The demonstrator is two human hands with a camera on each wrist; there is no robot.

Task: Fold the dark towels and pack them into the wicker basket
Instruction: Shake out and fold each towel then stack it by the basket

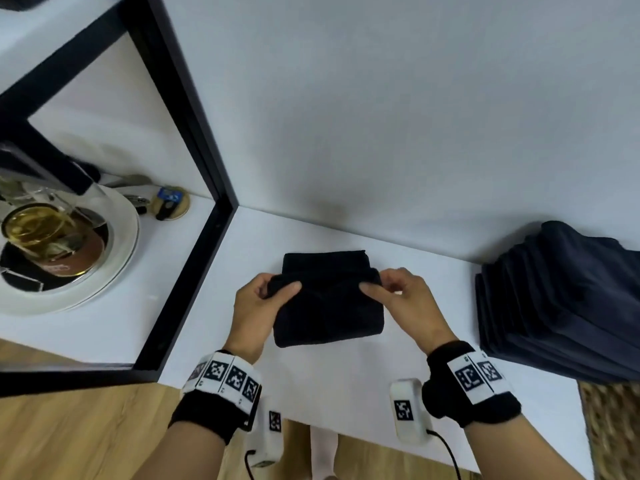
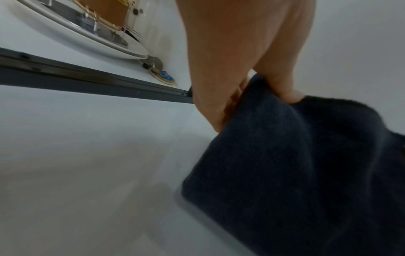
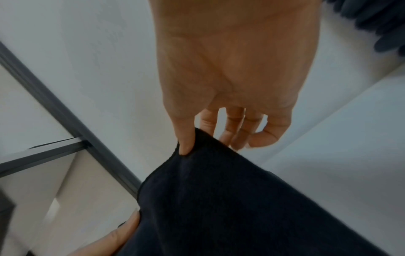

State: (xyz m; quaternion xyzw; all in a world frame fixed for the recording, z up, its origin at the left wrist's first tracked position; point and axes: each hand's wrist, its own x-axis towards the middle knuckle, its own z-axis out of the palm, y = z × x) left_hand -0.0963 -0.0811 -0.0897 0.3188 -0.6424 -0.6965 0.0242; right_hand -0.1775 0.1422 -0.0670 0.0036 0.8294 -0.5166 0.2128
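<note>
A dark towel (image 1: 327, 306) lies partly folded on the white table (image 1: 346, 393) in the middle of the head view. My left hand (image 1: 270, 292) pinches the left end of its raised fold, thumb on top. My right hand (image 1: 384, 285) pinches the right end of the same fold. In the left wrist view the towel (image 2: 295, 164) hangs from my left hand (image 2: 263, 97). In the right wrist view my right hand (image 3: 190, 138) pinches the towel (image 3: 230, 199) by its hemmed edge. The wicker basket (image 1: 613, 431) shows at the lower right edge.
A stack of folded dark towels (image 1: 561, 303) sits on the table at the right against the wall. A black frame (image 1: 194, 216) divides off the left section, where a white plate (image 1: 114, 258) with a glass jar (image 1: 38, 233) stands. Wooden floor lies below.
</note>
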